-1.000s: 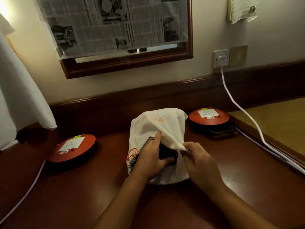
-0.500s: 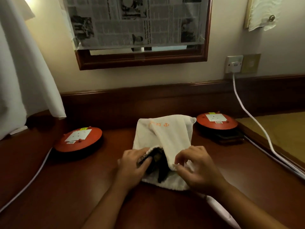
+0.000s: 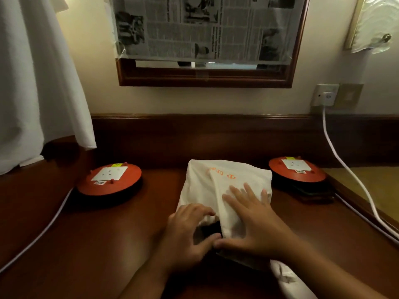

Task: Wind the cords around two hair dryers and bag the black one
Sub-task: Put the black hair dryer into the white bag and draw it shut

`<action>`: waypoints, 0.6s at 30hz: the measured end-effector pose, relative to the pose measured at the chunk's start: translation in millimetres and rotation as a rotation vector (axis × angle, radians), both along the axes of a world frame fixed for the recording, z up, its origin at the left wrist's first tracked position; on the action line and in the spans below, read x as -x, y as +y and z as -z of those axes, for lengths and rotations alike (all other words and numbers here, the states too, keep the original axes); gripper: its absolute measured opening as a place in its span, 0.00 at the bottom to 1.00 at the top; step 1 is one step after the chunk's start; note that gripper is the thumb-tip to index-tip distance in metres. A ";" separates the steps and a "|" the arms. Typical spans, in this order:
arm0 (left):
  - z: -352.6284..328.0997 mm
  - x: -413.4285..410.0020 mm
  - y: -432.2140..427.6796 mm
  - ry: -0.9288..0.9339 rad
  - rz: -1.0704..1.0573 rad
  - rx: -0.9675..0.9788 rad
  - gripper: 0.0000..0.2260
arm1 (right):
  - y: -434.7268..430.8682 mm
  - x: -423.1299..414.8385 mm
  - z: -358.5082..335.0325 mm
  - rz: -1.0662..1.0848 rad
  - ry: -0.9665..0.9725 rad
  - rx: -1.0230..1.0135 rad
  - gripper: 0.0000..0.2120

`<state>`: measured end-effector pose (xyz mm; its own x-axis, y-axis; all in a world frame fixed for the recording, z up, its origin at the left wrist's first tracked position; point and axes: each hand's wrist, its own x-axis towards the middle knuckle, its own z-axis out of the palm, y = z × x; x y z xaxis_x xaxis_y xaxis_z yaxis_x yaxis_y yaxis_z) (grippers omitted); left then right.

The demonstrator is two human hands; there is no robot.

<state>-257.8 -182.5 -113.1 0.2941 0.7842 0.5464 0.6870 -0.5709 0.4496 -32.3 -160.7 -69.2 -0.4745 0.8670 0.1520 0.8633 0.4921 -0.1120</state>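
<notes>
Bag (image 3: pixel 228 180) lay flatter, black dryer (image 3: pixel 212 230) almost in.
Right hand (image 3: pixel 254 225) had opened flat on it; left hand (image 3: pixel 190 234) gripped its mouth.

Head camera, looking forward and down, close over desk (image 3: pixel 90 244), facing wall (image 3: pixel 99 91)

White cloth bag (image 3: pixel 226 190) with orange lettering, black dryer (image 3: pixel 210 228) inside, two red-orange discs (image 3: pixel 109 180), dark reddish-brown desk (image 3: pixel 86 244)

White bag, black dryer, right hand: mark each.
white bag (image 3: pixel 226 182), head view, upper cloth panel.
black dryer (image 3: pixel 210 229), head view, dark part at bag mouth.
right hand (image 3: pixel 254 227), head view, back of hand.
</notes>
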 end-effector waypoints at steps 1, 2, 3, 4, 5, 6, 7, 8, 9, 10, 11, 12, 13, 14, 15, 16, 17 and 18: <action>0.9 -2.6 0.3 -0.008 0.029 0.022 0.20 | -7.3 1.2 2.6 -0.021 -0.024 -0.017 0.53; 2.5 -3.8 1.3 -0.019 0.053 0.042 0.21 | -12.8 1.9 5.0 -0.032 -0.035 -0.040 0.52; 4.2 -3.7 2.6 -0.019 0.060 0.055 0.22 | -16.0 2.5 7.2 -0.036 -0.029 -0.065 0.52; 5.7 -3.4 3.7 -0.009 0.056 0.063 0.22 | -17.8 3.1 9.2 -0.042 -0.018 -0.083 0.51; 6.8 -3.5 4.1 0.000 0.046 0.070 0.23 | -19.5 4.7 11.6 -0.048 -0.011 -0.087 0.51; 7.6 -3.6 4.8 0.002 0.036 0.080 0.23 | -20.8 7.0 14.6 -0.053 -0.002 -0.087 0.51; 8.5 -3.6 5.3 -0.001 0.031 0.094 0.24 | -22.0 9.7 17.9 -0.052 0.019 -0.095 0.50; 9.3 -3.6 6.3 -0.011 0.027 0.109 0.23 | -22.7 12.3 21.4 -0.050 0.063 -0.113 0.48; 10.1 -3.6 7.5 -0.024 0.025 0.121 0.22 | -23.1 14.3 24.0 -0.055 0.122 -0.142 0.44; 11.3 -3.4 8.8 -0.037 0.027 0.129 0.19 | -23.7 15.9 26.1 -0.070 0.180 -0.175 0.40; 12.2 -2.8 9.7 -0.051 0.032 0.135 0.16 | -24.2 16.4 27.8 -0.090 0.225 -0.208 0.36; 13.0 -2.5 10.3 -0.062 0.034 0.137 0.14 | -24.9 16.3 28.6 -0.111 0.260 -0.238 0.32; 13.6 -2.4 10.9 -0.069 0.031 0.137 0.12 | -25.5 15.4 29.7 -0.132 0.290 -0.260 0.29; 14.4 -2.9 11.2 -0.067 0.021 0.136 0.10 | -25.9 13.4 31.6 -0.156 0.312 -0.280 0.26; 15.5 -3.7 11.8 -0.057 0.008 0.135 0.08 | -25.4 10.7 34.2 -0.182 0.323 -0.307 0.23; 16.6 -4.6 12.9 -0.044 -0.007 0.129 0.06 | -24.4 7.3 37.7 -0.204 0.326 -0.341 0.19; 18.4 -5.3 14.5 -0.038 -0.022 0.115 0.06 | -23.4 3.4 40.7 -0.218 0.330 -0.374 0.16; 20.3 -5.3 16.2 -0.045 -0.033 0.101 0.06 | -21.8 -0.9 44.1 -0.224 0.341 -0.400 0.13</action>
<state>-252.5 -166.3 -133.4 0.2441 0.8448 0.4761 0.6825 -0.4984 0.5346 -31.4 -182.5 -113.4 -0.5064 0.5941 0.6249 0.6806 0.7204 -0.1333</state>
